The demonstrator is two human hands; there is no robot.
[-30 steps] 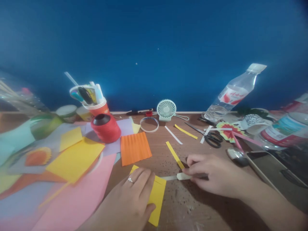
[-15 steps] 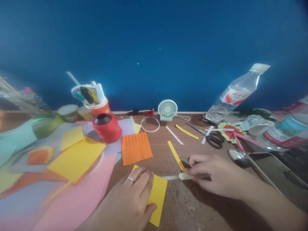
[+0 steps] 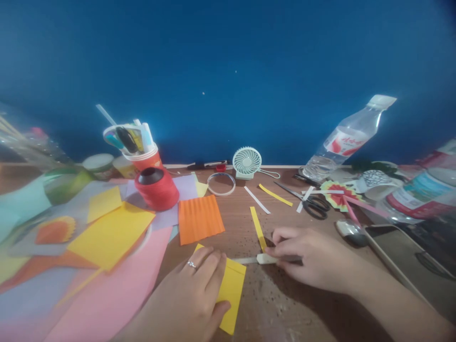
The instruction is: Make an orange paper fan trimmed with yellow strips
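My left hand [image 3: 199, 289] lies over a yellow piece of paper [image 3: 233, 297] on the table, pressing it with its fingers flat; a ring is on one finger. A cut or crease line runs near the paper's upper edge. In my closed right hand [image 3: 306, 256] is a knife [image 3: 266, 259] with a whitish handle and a long thin blade [image 3: 248, 261]. The blade reaches left to the paper's upper edge; its tip is hidden. A narrow yellow paper strip [image 3: 258, 228] lies just beyond my right fingertips.
Behind are a pleated orange paper [image 3: 201, 219], a red thread spool [image 3: 156, 189], a roll of tape [image 3: 221, 184] and a small fan [image 3: 247, 162]. Scissors [image 3: 315, 207], a bottle [image 3: 344, 142] and a phone [image 3: 402, 256] lie right. Coloured sheets [image 3: 142, 285] cover the left.
My right hand and the knife have moved slightly left, toward the yellow paper. A line now shows near the paper's upper edge. The near yellow strip has turned a little.
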